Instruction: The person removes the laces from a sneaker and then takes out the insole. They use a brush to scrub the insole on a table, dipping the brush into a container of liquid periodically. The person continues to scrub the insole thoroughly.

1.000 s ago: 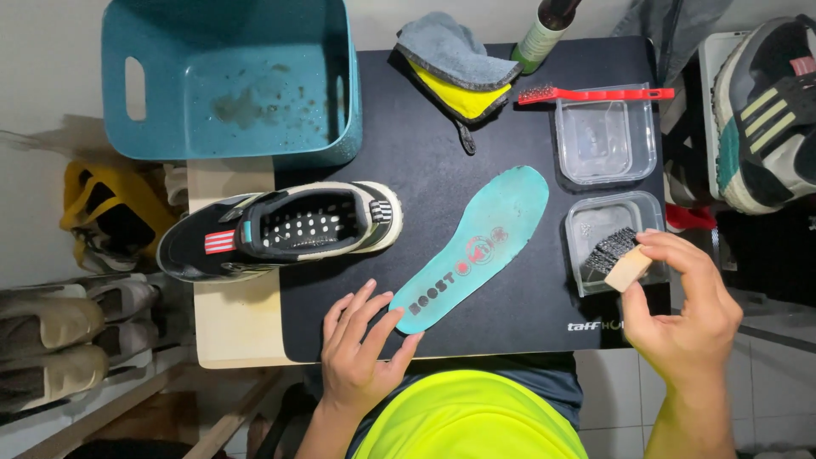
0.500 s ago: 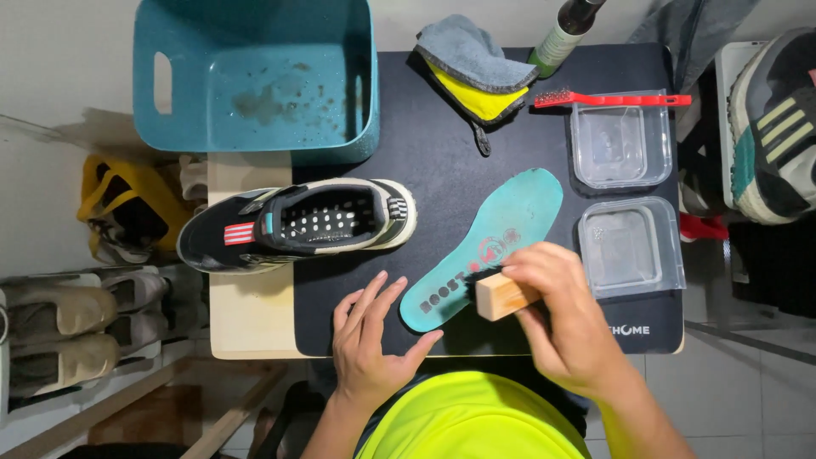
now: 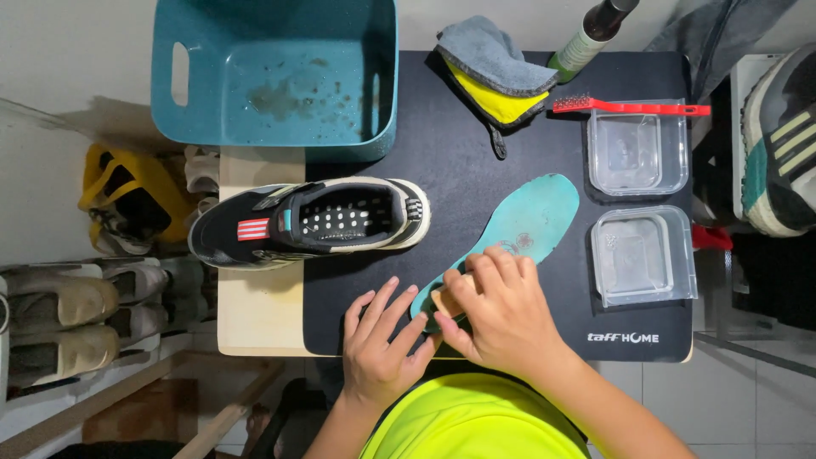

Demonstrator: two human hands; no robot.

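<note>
A teal insole (image 3: 523, 225) lies slanted on the black mat (image 3: 476, 178). My right hand (image 3: 501, 310) grips a wooden-backed brush (image 3: 448, 299) and presses it onto the insole's near end. My left hand (image 3: 380, 340) rests flat beside it, fingers spread, its fingertips at the insole's near edge. A black sneaker (image 3: 310, 223) with a white sole lies on its side just left of the insole.
A teal plastic tub (image 3: 276, 76) stands at the back left. A grey and yellow cloth (image 3: 497, 72), a bottle (image 3: 586, 38) and a red brush (image 3: 629, 107) sit at the back. Two clear containers (image 3: 642, 204) are on the right. Other shoes (image 3: 59, 319) fill a rack on the left.
My right hand carried the brush from the lower clear container over to the insole and down to its near end. My left hand stayed by the insole's edge.
</note>
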